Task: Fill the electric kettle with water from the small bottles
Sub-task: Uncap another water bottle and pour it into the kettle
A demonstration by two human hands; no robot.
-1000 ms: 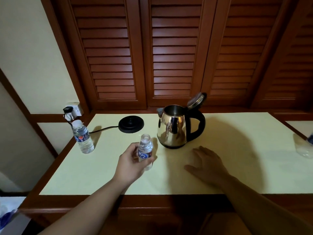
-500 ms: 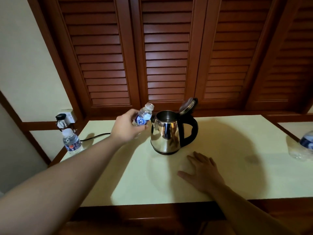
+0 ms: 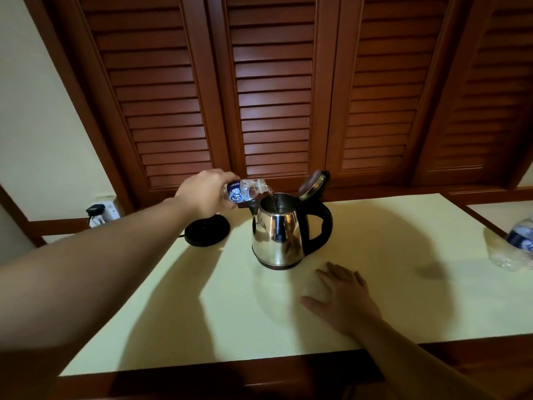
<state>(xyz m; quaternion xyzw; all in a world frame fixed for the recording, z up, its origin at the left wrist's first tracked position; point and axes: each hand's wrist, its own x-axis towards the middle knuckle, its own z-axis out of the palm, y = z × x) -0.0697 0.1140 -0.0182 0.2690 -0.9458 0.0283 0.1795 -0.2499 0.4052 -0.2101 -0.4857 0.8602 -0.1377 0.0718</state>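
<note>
A shiny steel electric kettle [image 3: 278, 235] with a black handle stands on the pale table top, its lid [image 3: 313, 184] flipped up. My left hand [image 3: 206, 193] grips a small clear water bottle [image 3: 248, 189] with a blue label, tipped almost flat with its mouth over the kettle's opening. A thin stream of water falls into the kettle. My right hand [image 3: 341, 298] rests flat on the table, fingers spread, in front of the kettle and to its right.
The black kettle base [image 3: 207, 233] with its cord lies left of the kettle, partly behind my left arm. A wall socket with a plug [image 3: 99, 212] sits at far left. Another bottle [image 3: 516, 246] lies at the right edge. Wooden louvred doors [image 3: 274, 90] stand behind the table [image 3: 375, 226].
My left hand lifted the bottle from the table, carried it to the kettle and tipped it over the opening; water now pours. The right hand stays flat on the table.
</note>
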